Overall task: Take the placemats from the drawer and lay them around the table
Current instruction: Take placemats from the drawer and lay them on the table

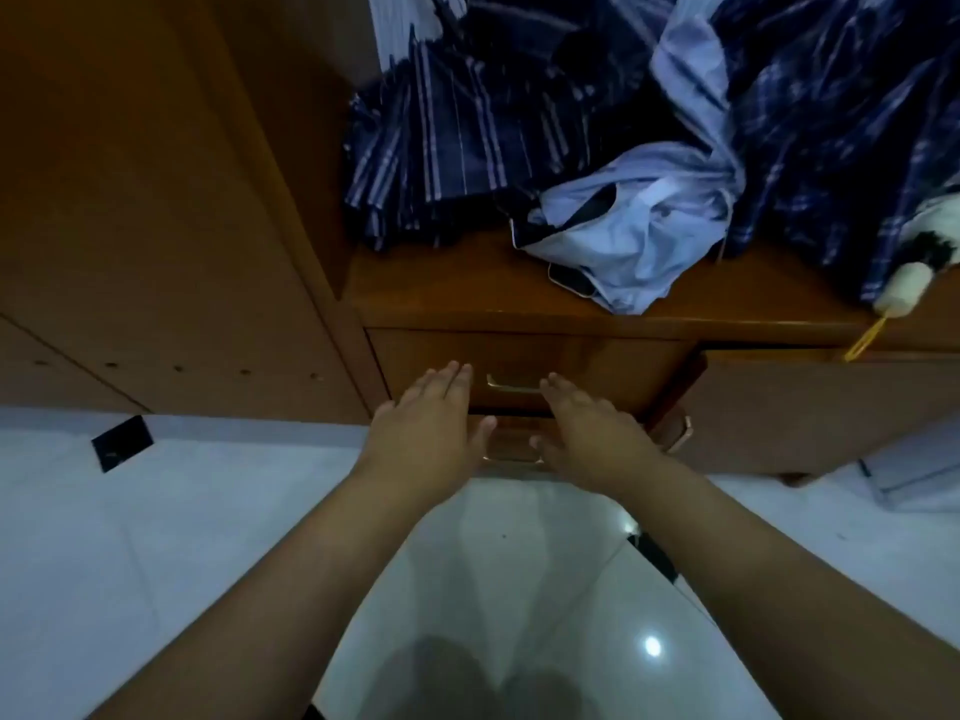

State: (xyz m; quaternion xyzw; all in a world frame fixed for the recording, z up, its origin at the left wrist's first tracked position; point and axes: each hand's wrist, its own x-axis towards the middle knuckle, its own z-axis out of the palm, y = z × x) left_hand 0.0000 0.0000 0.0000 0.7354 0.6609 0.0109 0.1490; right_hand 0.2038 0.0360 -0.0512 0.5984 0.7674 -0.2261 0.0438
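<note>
A wooden drawer unit stands in front of me. Its top drawer (587,363) is closed and carries a brass handle (511,385). Below it, a second drawer handle (511,456) shows between my wrists. My left hand (434,420) reaches forward with flat fingers, its tips just left of the top handle. My right hand (584,426) is stretched out the same way, its tips just right of that handle. Neither hand holds anything. No placemats are visible.
Rumpled dark plaid and pale blue clothes (597,148) lie on the unit's top, with a phone (571,280) partly under them. A cabinet door (810,407) at the right stands slightly ajar. A tall wooden wardrobe side (156,200) rises at the left. The floor (156,537) is glossy white tile.
</note>
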